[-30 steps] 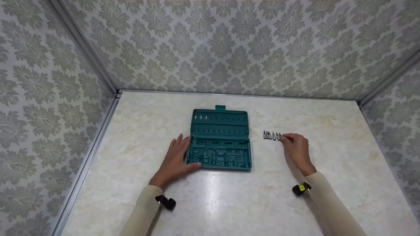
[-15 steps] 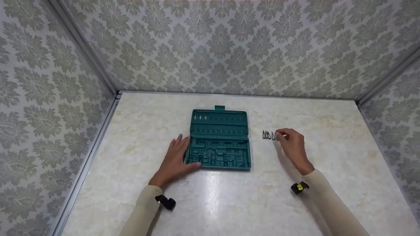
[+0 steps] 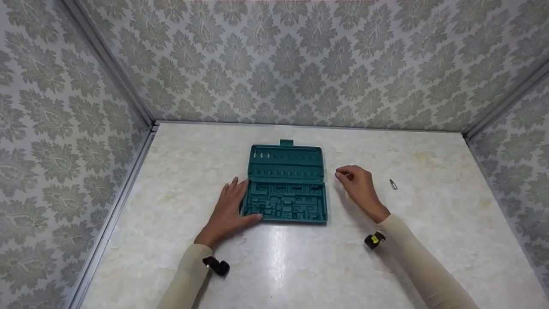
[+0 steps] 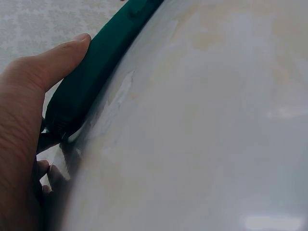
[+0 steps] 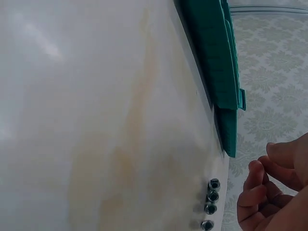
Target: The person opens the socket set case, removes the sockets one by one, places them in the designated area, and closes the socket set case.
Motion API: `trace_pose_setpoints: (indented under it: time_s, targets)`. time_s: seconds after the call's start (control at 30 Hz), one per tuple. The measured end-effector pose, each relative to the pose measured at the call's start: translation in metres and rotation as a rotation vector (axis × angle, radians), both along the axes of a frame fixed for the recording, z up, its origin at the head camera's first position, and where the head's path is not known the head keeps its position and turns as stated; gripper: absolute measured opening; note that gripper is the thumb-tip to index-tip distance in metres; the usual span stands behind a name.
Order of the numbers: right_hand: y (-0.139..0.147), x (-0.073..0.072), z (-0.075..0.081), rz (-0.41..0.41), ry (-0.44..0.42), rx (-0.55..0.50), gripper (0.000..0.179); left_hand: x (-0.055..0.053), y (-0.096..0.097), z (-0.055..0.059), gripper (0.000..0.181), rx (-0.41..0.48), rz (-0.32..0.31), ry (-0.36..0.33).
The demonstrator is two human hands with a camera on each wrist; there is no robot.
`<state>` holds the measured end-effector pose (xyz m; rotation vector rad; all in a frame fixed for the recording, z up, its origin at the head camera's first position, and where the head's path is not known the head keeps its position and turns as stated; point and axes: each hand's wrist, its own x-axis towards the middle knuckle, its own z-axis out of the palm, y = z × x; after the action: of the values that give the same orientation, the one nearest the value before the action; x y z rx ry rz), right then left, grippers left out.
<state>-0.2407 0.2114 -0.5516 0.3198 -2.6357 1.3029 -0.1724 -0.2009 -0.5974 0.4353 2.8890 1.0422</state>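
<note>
An open green bit case (image 3: 285,221) lies on the table with its lid folded back; three small metal bits (image 3: 261,155) stand at the lid's upper left. My left hand (image 3: 229,210) rests at its near left corner, fingers straight along the side, thumb (image 4: 72,50) against the near edge. Right of the case is my right hand (image 3: 358,184), fingers curled and thumb tip against the index finger; whether something small is between them I cannot tell. Beside it in the right wrist view stand several metal bits (image 5: 212,196) in a row, which the hand covers in the head view.
A single loose bit (image 3: 393,184) lies on the pale marbled table (image 3: 433,223) to the right of my right hand. The case's lower half has many moulded recesses. Patterned wall panels (image 3: 274,64) border the table at the back and sides.
My right hand has moved left from the right end of the row of bits, now covering that row. The loose bit at the right has come into view. My left hand has stayed put.
</note>
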Motion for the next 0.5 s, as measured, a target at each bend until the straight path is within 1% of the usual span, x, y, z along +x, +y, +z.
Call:
trace_pose_setpoints:
  time_s: [0.2,0.5]
  targets:
    - [-0.02,-0.007,0.005,0.063,-0.035,0.027,0.022,-0.001,0.0,0.0,0.125,0.01,0.0,0.009]
    - [-0.047,-0.025,0.013,0.201,-0.082,-0.002,0.026,-0.002,0.0,-0.001,0.126,0.002,0.001,-0.01]
